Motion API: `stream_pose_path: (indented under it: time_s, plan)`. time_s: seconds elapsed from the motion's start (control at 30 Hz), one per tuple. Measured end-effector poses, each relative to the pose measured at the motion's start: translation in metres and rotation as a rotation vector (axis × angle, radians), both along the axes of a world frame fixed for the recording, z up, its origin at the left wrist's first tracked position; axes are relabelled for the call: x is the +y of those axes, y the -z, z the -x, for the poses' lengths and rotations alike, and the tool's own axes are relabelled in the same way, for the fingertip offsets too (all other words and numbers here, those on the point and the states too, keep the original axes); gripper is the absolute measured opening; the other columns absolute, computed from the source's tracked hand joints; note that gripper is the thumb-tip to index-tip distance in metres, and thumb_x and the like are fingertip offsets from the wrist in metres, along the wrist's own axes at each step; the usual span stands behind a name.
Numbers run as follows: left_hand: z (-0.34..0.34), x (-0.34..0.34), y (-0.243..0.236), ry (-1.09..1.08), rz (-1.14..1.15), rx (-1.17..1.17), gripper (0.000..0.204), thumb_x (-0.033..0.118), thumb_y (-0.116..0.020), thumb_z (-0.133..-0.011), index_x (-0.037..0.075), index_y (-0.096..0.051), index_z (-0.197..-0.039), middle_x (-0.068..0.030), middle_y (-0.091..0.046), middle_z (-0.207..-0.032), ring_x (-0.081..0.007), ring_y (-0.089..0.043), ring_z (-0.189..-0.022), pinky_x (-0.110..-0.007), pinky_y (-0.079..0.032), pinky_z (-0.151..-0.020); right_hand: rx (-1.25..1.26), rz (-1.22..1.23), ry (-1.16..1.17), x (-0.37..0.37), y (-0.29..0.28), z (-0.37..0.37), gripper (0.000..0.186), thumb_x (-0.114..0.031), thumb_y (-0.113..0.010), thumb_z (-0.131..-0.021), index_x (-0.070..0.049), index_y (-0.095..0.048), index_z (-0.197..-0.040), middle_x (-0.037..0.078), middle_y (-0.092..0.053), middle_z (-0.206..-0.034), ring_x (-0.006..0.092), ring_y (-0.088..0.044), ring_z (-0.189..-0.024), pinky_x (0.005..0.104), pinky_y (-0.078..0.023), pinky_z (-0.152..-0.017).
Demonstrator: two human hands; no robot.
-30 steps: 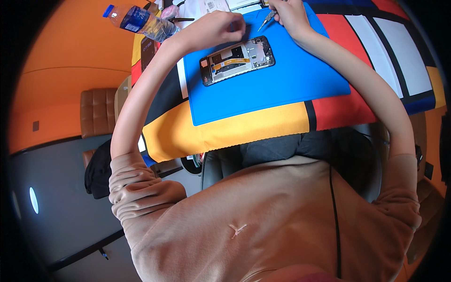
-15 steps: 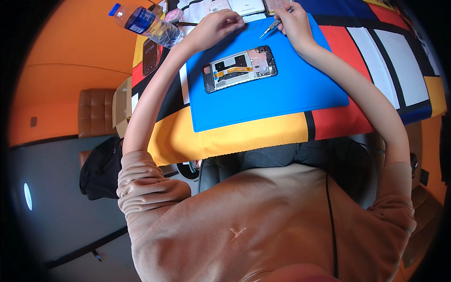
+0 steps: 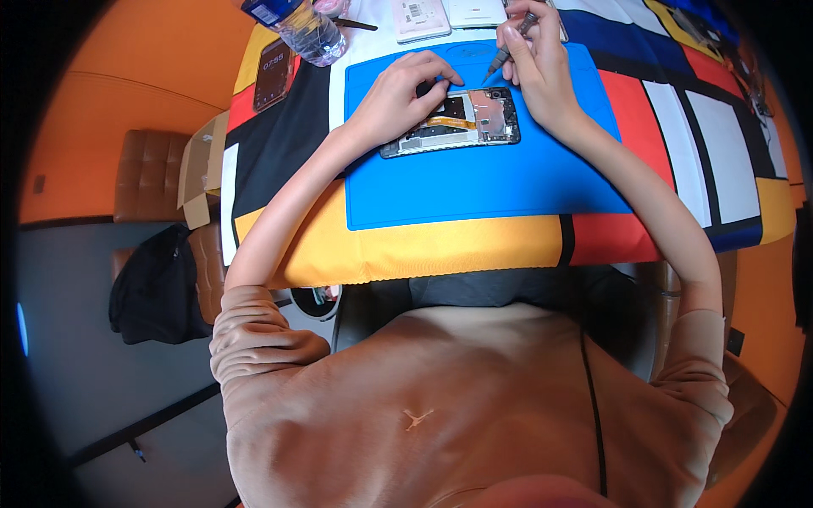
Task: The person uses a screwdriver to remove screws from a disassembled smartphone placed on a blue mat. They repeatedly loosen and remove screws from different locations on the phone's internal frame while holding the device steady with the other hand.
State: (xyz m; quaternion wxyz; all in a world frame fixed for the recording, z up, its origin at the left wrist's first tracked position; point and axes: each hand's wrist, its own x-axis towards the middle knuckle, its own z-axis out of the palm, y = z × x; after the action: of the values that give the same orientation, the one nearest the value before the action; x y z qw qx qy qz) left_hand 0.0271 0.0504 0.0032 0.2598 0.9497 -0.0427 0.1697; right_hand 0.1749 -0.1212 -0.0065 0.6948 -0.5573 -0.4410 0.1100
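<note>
An opened smartphone (image 3: 494, 121) lies on a blue mat (image 3: 474, 190), its inner parts and an orange-yellow ribbon cable (image 3: 449, 123) exposed. My left hand (image 3: 405, 95) reaches over the phone's left end, covering part of it. Its fingers are curled near the far edge, with the thumb bent inward over the phone. Slanted in the fingers of my right hand (image 3: 538, 72) is a slim dark screwdriver (image 3: 500, 61). Its thin tip points down and left, close to the phone's far edge; I cannot tell whether it touches.
A water bottle (image 3: 309, 35) stands at the far left, near a phone with a lit screen (image 3: 273, 74). Several phone-like slabs, including a pale one (image 3: 419, 19), lie beyond the mat. A colour-blocked cloth (image 3: 406, 248) covers the table.
My left hand has come from the mat's far edge onto the left end of the opened phone. The screwdriver in my right hand now points steeper, nearer the phone. The whole view has shifted.
</note>
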Motion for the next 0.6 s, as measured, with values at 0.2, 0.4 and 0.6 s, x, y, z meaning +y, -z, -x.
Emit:
stream_pose_path:
  time_s: [0.2,0.4,0.6]
  plan:
    - [0.0,0.003,0.011,0.003,0.075,-0.08,0.019,0.015,-0.059,-0.097,0.003,-0.073,-0.101,-0.0104,-0.067,-0.101,-0.0251,-0.065,-0.089,-0.036,-0.054,-0.078,-0.139,0.064,0.018,0.0,0.005,0.0,0.024,-0.01,-0.048,-0.108,-0.007,-0.039,-0.13,0.005,-0.053,-0.093,0.0084,-0.052,-0.066,0.0217,-0.045,-0.056]
    - [-0.002,0.008,0.018,0.021,-0.028,-0.157,0.016,0.011,-0.06,-0.097,0.004,-0.074,-0.103,-0.0079,-0.07,-0.102,-0.0227,-0.066,-0.091,-0.034,-0.055,-0.074,-0.221,-0.007,-0.083,0.001,0.01,-0.011,0.027,-0.009,-0.056,-0.106,-0.004,-0.041,-0.129,0.008,-0.062,-0.102,0.0087,-0.059,-0.074,0.0203,-0.048,-0.064]
    - [-0.003,0.008,0.02,0.015,-0.048,-0.16,0.017,0.011,-0.059,-0.097,0.005,-0.074,-0.104,-0.0088,-0.069,-0.101,-0.0229,-0.066,-0.088,-0.034,-0.055,-0.075,-0.277,-0.005,-0.091,0.0,0.017,-0.021,0.027,-0.014,-0.049,-0.11,-0.004,-0.037,-0.132,0.008,-0.062,-0.104,0.0075,-0.059,-0.07,0.0198,-0.047,-0.059]
